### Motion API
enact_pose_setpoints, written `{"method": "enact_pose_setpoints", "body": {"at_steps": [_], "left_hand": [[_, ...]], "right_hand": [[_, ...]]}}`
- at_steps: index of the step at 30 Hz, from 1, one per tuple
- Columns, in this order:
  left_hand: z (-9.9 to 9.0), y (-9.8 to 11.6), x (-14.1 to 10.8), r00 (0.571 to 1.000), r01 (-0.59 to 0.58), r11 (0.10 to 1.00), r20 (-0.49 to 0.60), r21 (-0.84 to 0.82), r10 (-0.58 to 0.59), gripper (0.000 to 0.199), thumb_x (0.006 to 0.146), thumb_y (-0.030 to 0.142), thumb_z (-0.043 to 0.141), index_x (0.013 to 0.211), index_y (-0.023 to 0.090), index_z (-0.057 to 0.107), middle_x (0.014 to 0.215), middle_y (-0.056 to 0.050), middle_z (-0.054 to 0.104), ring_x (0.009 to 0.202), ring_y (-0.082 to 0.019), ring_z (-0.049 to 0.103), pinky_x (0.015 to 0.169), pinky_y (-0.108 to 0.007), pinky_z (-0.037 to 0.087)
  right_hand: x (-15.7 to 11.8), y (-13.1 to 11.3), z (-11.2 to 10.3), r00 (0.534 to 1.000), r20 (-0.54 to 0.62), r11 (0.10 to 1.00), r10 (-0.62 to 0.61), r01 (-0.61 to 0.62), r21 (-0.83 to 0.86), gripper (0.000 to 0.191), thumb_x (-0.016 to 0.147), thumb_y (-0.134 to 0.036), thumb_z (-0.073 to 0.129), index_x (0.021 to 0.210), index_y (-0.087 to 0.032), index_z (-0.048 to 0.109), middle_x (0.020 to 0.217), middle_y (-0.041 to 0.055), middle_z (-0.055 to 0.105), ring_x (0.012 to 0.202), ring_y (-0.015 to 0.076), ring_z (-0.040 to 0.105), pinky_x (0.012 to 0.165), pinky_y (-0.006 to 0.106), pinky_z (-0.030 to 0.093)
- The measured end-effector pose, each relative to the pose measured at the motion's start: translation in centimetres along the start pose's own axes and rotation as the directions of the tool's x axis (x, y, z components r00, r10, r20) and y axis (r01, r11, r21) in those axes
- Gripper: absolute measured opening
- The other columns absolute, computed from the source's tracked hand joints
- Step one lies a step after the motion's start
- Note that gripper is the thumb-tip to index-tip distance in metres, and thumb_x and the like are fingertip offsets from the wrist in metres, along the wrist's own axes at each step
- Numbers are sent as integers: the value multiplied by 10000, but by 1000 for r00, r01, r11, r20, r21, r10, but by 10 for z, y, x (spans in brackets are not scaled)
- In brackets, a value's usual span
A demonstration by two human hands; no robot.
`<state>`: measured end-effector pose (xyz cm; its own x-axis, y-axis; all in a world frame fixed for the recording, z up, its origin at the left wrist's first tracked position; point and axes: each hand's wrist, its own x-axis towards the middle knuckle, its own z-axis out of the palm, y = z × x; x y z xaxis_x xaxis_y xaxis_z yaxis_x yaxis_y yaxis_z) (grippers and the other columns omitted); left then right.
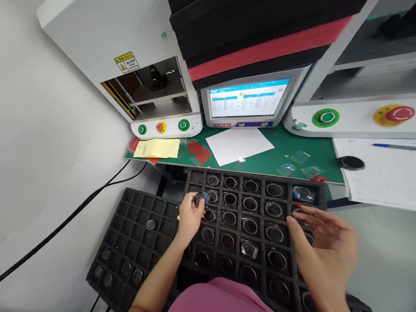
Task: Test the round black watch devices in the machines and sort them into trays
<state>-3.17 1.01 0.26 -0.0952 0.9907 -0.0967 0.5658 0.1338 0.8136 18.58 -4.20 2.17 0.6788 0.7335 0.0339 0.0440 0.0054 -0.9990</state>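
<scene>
My left hand (191, 217) is closed on a small dark round watch-like piece (200, 198) with a blue spot on it, above the upper left of a black foam tray (217, 229). Round dark pieces with shiny rims, such as this one (272, 209), sit in the tray's compartments. My right hand (326, 246) hovers over the tray's right side, thumb and fingers apart. A small red bit (299, 206) shows at its fingertip; whether it is stuck there I cannot tell. Just beyond lies a piece under clear film with a blue mark (302, 194).
A second foam tray (134, 227) holding several round pieces is at the left. On the green bench (320, 158) are white paper (240, 145), yellow notes (157, 148), red sheets (198, 152), clear films (300, 157) and a black disc (351, 163). Behind stand machines with buttons and a screen (249, 99).
</scene>
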Motion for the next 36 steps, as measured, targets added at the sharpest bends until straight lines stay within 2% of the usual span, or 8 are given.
{"method": "enact_pose_setpoints", "body": {"at_steps": [3,7,16,21,24,26,30,36], "left_hand": [[1,-38,30,995,-24,983,-88,180,40,170,857,154,538,969,149,666,874,-61,594,681,-139,603,725,-279,510],[9,-66,51,996,-80,930,-17,358,92,249,794,48,578,969,161,714,878,-52,589,738,-163,632,767,-289,523],[-10,-80,61,942,-327,816,229,476,243,277,839,93,622,1066,220,718,1169,-83,667,1062,-206,644,979,-326,506],[-18,-79,67,940,-337,816,210,470,268,279,844,60,567,976,233,742,1146,-56,699,1055,-195,649,984,-347,513],[-16,-71,65,941,-337,835,132,436,311,294,851,79,519,1017,209,724,1164,-90,686,1112,-223,629,1025,-403,490],[-13,-63,57,929,-367,845,102,389,356,297,875,130,477,1038,206,714,1154,-100,687,1114,-230,632,1030,-416,487],[-7,-46,33,889,-454,840,85,298,450,303,887,227,454,1031,211,720,1083,-103,718,1056,-252,665,975,-438,523],[-2,-30,9,935,-355,930,14,96,355,229,813,333,601,952,263,768,1048,-104,736,1042,-318,671,982,-513,508]], "right_hand": [[-4,12,-12,997,65,996,34,-29,-81,424,702,-489,733,976,-258,505,997,72,611,819,241,632,931,555,468],[-13,19,-18,995,87,997,56,-50,-65,427,695,-472,732,970,-258,485,962,53,625,799,230,645,919,538,480],[-16,28,-21,992,96,997,83,-81,-18,428,699,-456,737,968,-248,477,950,44,626,754,197,643,858,477,500],[-11,40,-29,988,152,990,-27,48,-134,382,772,-461,663,1018,-252,459,967,56,640,768,204,657,801,427,527],[32,48,-44,977,166,867,-131,194,-459,341,809,-472,550,1050,-241,477,924,78,656,813,264,662,772,449,520],[82,51,-57,985,113,771,-130,172,-614,314,820,-410,518,1070,-220,506,914,98,661,842,307,658,758,465,503],[184,52,-73,996,32,727,-77,78,-682,359,825,-266,599,1154,-150,514,1097,134,645,898,270,659,796,418,510],[239,53,-36,998,-53,742,21,-51,-668,383,913,-362,628,1226,-151,564,1229,103,584,1076,235,596,919,455,509]]}}
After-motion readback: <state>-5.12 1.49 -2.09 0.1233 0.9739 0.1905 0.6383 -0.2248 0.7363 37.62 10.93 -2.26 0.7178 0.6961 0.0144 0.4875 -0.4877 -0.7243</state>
